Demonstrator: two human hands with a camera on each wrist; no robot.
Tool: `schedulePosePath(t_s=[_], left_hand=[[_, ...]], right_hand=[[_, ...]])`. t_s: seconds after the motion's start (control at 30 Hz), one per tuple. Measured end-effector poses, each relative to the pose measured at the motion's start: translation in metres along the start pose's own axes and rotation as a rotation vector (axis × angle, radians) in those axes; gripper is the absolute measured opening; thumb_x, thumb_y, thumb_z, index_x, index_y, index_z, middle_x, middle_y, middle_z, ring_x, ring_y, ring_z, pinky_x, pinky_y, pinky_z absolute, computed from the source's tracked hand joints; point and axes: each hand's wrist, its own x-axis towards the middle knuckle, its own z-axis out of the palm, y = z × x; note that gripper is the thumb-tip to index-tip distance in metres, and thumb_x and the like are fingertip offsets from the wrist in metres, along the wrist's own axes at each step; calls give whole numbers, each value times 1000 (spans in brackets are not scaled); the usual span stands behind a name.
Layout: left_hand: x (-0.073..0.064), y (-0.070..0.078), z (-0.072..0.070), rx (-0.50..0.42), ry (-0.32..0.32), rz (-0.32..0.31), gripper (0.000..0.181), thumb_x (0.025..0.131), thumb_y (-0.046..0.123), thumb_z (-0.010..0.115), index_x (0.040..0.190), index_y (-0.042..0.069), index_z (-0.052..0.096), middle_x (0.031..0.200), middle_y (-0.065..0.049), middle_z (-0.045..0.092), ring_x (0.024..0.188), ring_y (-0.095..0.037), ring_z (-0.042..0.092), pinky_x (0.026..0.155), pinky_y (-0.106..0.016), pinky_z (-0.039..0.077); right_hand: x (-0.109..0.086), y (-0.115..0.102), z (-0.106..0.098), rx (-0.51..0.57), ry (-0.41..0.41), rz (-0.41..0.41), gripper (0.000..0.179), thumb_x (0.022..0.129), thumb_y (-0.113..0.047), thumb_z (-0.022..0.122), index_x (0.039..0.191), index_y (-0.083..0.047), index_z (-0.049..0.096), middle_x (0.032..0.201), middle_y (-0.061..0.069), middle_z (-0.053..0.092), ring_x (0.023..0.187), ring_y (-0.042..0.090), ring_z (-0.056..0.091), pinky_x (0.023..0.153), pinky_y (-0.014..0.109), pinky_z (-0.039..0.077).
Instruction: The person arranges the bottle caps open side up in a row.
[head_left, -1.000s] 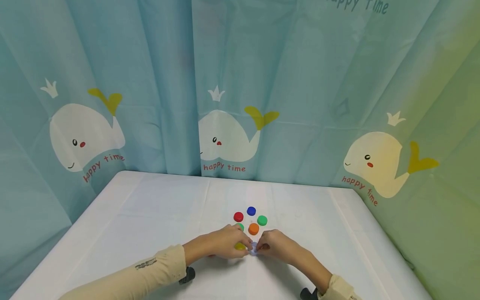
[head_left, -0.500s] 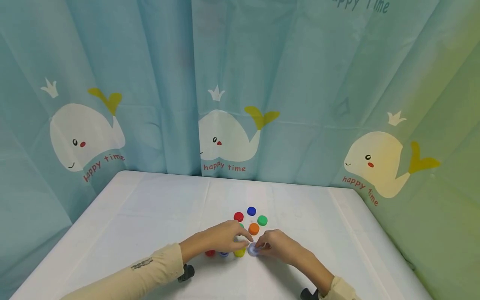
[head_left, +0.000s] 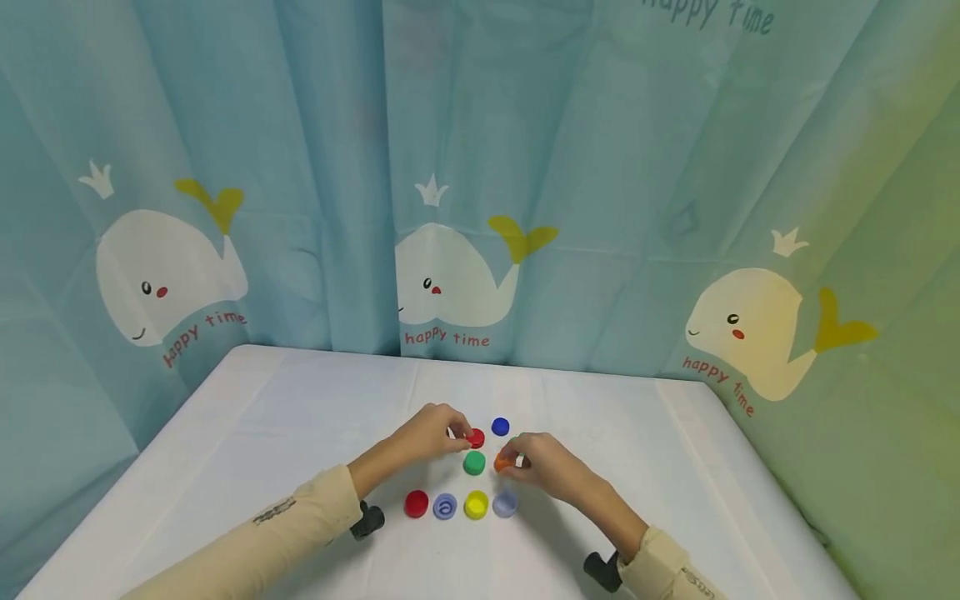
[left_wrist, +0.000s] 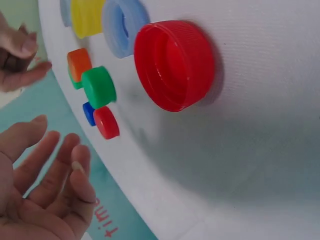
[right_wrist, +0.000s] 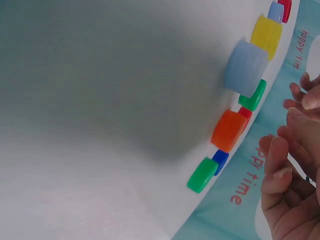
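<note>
My left hand [head_left: 429,432] is over the table, fingertips beside the far red bottle cap [head_left: 477,437]. In the left wrist view its loosely bent fingers [left_wrist: 50,175] hold nothing. My right hand [head_left: 553,468] hovers by the orange cap [head_left: 500,462], partly covering it in the head view. The right wrist view shows that hand apart from the orange cap [right_wrist: 229,131], holding nothing. A green cap [head_left: 474,463] lies between the hands, with a blue cap [head_left: 500,427] beyond. Another green cap [right_wrist: 202,175] is mostly hidden behind my right hand in the head view.
Nearer me, a row holds a red cap [head_left: 416,503], a light blue cap [head_left: 445,506], a yellow cap [head_left: 476,504] and a pale blue cap [head_left: 505,503]. The red one shows its hollow side. A whale-print curtain [head_left: 600,167] hangs behind the white table [head_left: 315,400].
Both hands have left the near row, the right one letting go of the pale blue cap. My left hand moved away toward the far red cap, my right toward the orange cap.
</note>
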Motion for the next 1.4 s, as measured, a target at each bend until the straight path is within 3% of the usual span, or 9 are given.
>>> schedulePosePath(t_s=[0.23,0.6,0.87,1.03,1.2,1.4], left_hand=[[3,-4,4,18,-67,-43,15,80,9,75,91,0,71,71,2,60,60,-11,54,60,-22,48],[-1,-9,13,-2,-124,-101,21,78,9,76,94,-3,70,75,-2,64,59,-12,58,62,-25,51],[2,-11,15,-13,-152,-66,20,79,8,75,96,-2,71,74,0,64,58,-11,57,58,-22,50],[3,-10,16,12,-150,-64,22,79,8,75,97,-3,70,73,0,62,56,-10,56,56,-21,49],[4,-11,17,20,-155,-56,21,79,10,75,96,-2,70,71,1,61,57,-10,54,56,-21,48],[2,-13,17,-38,-129,-70,13,83,15,72,86,2,73,67,1,63,53,-14,57,51,-22,47]], right_hand=[[25,-7,4,-30,-32,38,23,78,-9,76,99,-2,71,86,3,66,70,8,56,64,16,48],[45,-16,18,-64,-69,94,23,77,-11,78,98,-3,72,87,1,66,78,13,60,71,18,49],[47,-16,19,-78,-73,87,26,74,-14,81,97,-4,73,84,-1,69,65,5,56,63,16,48],[46,-14,19,-105,-61,30,26,74,-15,81,96,-4,73,84,0,70,70,7,59,68,16,49],[45,-12,22,-143,-76,35,29,72,-17,82,97,-5,72,82,-3,67,69,4,55,68,16,48],[44,-13,21,-175,-65,5,30,74,-19,81,98,-5,71,83,-3,66,70,4,54,69,16,47]])
